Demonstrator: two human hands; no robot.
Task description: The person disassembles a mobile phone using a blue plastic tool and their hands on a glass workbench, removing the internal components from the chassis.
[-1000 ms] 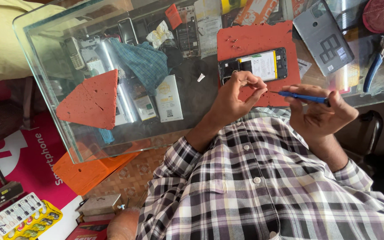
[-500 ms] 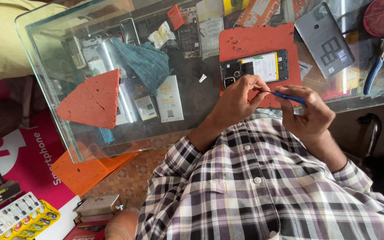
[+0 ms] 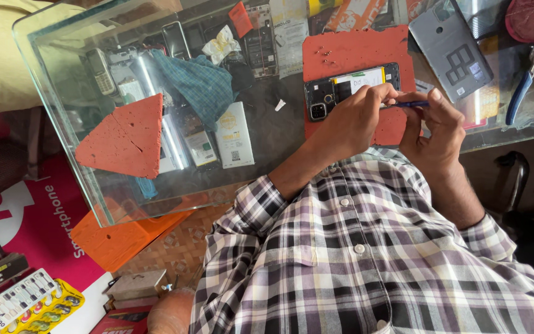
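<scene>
An opened phone (image 3: 347, 86) with its back off lies on a red mat (image 3: 353, 46) on a glass table. My left hand (image 3: 350, 120) rests on the phone's lower edge, fingers curled, fingertips pinched over its right end. My right hand (image 3: 437, 124) grips a blue-handled screwdriver (image 3: 410, 104) whose tip points left to where my left fingertips meet; the tip itself is hidden. A few tiny screws (image 3: 327, 54) lie loose on the mat above the phone. My plaid-shirted arms and chest fill the lower right.
A grey phone back cover (image 3: 449, 46) lies right of the mat, with blue-handled pliers (image 3: 529, 77) beyond it. A teal cloth (image 3: 196, 83), a white box (image 3: 233, 133) and a red triangular pad (image 3: 128, 139) lie to the left. The glass table's corner edge (image 3: 94, 198) is lower left.
Both hands have moved up from the mat's lower edge onto the phone. The screwdriver has swung closer to the left fingertips, and less of its shaft shows.
</scene>
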